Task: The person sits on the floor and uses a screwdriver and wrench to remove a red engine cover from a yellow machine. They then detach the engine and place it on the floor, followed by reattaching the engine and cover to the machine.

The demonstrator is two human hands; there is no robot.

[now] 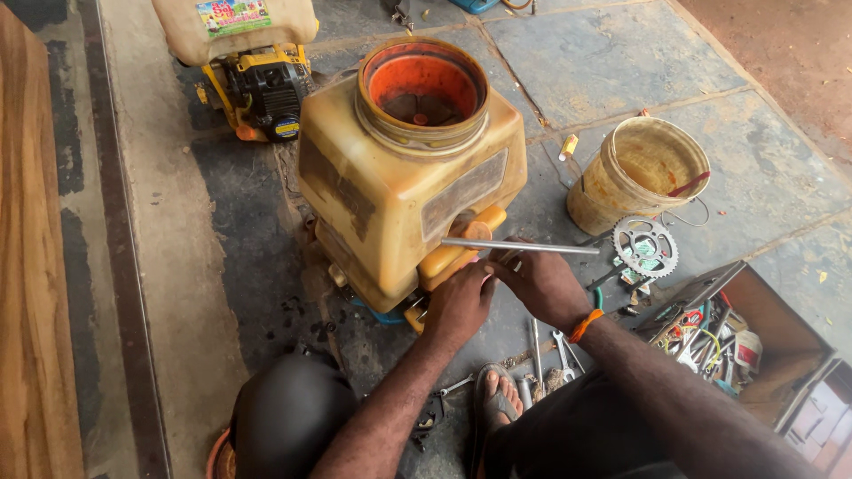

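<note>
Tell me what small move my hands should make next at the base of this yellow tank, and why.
Probably steady the tank with the left hand and turn the metal rod a little with the right hand. Both hands already sit at the orange fitting, and the rod juts out sideways from it.

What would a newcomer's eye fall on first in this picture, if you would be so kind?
The grimy yellow plastic tank with its wide orange-stained open mouth fills the middle of the stone floor. Both hands work at its lower front: the left hand presses against its base, and the right hand holds a long thin metal rod. To the right stand a stained cream plastic bucket and a silver toothed sprocket above an open box of tools.
</note>
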